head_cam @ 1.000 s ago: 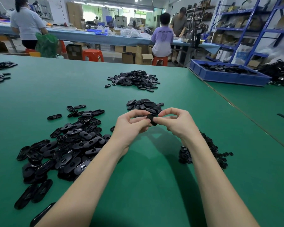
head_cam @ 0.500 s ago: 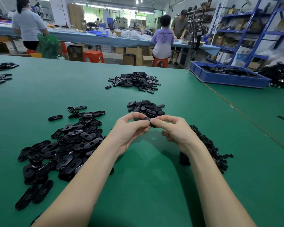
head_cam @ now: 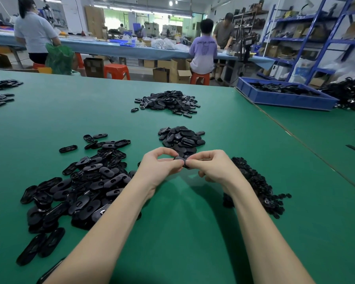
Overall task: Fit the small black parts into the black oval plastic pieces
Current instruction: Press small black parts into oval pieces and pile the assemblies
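Head cam has the oval piece [head_cam: 181, 161] pinched right between both hands, left hand [head_cam: 159, 168] and right hand [head_cam: 210, 168] each gripping an end, so its long axis looks like it runs hand to hand, neither one nearer.

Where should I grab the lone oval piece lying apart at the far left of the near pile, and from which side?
Take the lone oval piece across its two long edges, near the middle, coming straight down from above. It lies flat on the green table, clear of the pile, so both long sides look free; its ends are rounded and would likely slip. The left hand is nearer, but it now pinches a part.
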Tool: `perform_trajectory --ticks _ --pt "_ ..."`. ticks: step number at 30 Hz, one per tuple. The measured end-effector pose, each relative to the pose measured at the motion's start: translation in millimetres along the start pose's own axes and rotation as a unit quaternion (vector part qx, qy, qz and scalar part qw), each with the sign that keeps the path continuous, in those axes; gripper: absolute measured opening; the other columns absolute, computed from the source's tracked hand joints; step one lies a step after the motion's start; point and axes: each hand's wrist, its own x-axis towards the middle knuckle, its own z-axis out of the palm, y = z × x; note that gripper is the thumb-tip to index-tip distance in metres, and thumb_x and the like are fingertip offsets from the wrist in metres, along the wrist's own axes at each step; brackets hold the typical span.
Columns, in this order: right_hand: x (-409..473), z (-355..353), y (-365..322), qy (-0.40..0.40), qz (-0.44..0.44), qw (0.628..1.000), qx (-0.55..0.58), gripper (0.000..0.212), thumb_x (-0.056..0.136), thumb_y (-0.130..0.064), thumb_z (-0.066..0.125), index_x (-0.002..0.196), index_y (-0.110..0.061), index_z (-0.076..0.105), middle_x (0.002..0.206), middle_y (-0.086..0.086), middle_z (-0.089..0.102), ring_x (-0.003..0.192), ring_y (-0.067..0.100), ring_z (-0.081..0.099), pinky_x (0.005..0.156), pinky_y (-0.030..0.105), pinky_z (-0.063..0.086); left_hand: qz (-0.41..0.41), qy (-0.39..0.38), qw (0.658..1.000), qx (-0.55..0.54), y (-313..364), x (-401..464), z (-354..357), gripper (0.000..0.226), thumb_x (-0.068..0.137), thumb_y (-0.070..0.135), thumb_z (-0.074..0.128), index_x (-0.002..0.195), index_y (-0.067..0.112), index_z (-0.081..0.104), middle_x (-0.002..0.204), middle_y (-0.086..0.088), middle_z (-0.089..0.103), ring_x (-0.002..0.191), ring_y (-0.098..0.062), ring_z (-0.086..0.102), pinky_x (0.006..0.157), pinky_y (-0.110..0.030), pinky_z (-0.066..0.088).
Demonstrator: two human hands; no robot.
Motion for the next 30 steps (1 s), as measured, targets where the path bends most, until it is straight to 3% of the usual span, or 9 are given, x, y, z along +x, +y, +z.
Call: perform_trajectory --ticks 7,15,18,21,27,30 --pt "2 2 6 -0.035 0.010 0.998 0.042 0.006 0.085 -0.019 0.081 0.086 -0.017 0.076 0.086 0.001 0.077 0.052 0.005 0.061 0.045 0.015 0.043 -0.023 0.009 1.000 0.016 -2 -1 3 0.015 0.083 -0.005 0.074 0.088 0.009 0.071 0.083 -0.012 0.075 0.071 -0.021 0.069 0.081 -0.030 0.059" --pt "1 2 7 -0.036 0.002 0.999 0.039 0.013 0.085 -0.014 0.081 0.095 -0.008 0.077 0.074 0.000 0.071 0.052 0.004 0.058 0.048 0.016 0.045 -0.037 -0.009 0.999 0.004 -3 0 1 0.013 0.084 -0.005 0.074 0.091 0.004 0.069 0.081 -0.015 0.073 0.076 -0.023 0.071 0.075 -0.025 0.062" --pt "1 -1 6 -0.038 0.002 0.998 0.041 0.004 0.084 -0.012 0.080 0.087 -0.013 0.077 0.063 -0.007 0.068 0.049 0.002 0.056 0.046 0.013 0.042 -0.051 -0.022 0.998 -0.020 -3 0 2 0.013 0.084 -0.006 0.073 0.091 0.004 0.069 0.080 -0.016 0.073 0.077 -0.024 0.071 0.069 -0.021 0.060" --pt "3 2 6 -0.015 0.003 1.000 0.018 0.009 0.081 -0.009 0.078 0.077 -0.016 0.074 0.059 -0.008 0.064 0.047 0.003 0.054 0.044 0.014 0.040 -0.042 -0.019 0.999 -0.004 -5 -1 3 0.014 0.084 -0.007 0.073 0.091 0.004 0.068 0.079 -0.016 0.072 0.069 -0.019 0.071 0.068 -0.022 0.060" --pt "6 4 11 0.009 -0.010 1.000 -0.025 0.006 0.079 -0.018 0.080 0.078 -0.019 0.075 0.062 -0.010 0.065 0.057 0.007 0.054 0.063 0.023 0.044 -0.014 -0.004 0.999 0.050 -8 0 5 0.015 0.083 -0.005 0.074 0.090 0.006 0.067 0.077 -0.013 0.074 0.066 -0.017 0.070 0.073 -0.024 0.059" --pt "7 6 14 0.013 -0.016 1.000 -0.013 0.007 0.080 -0.018 0.080 0.079 -0.019 0.073 0.056 -0.015 0.062 0.052 0.002 0.052 0.058 0.019 0.044 -0.010 0.002 0.998 0.062 -8 1 6 0.014 0.084 -0.004 0.074 0.089 0.007 0.067 0.075 -0.011 0.075 0.065 -0.016 0.070 0.074 -0.025 0.058"
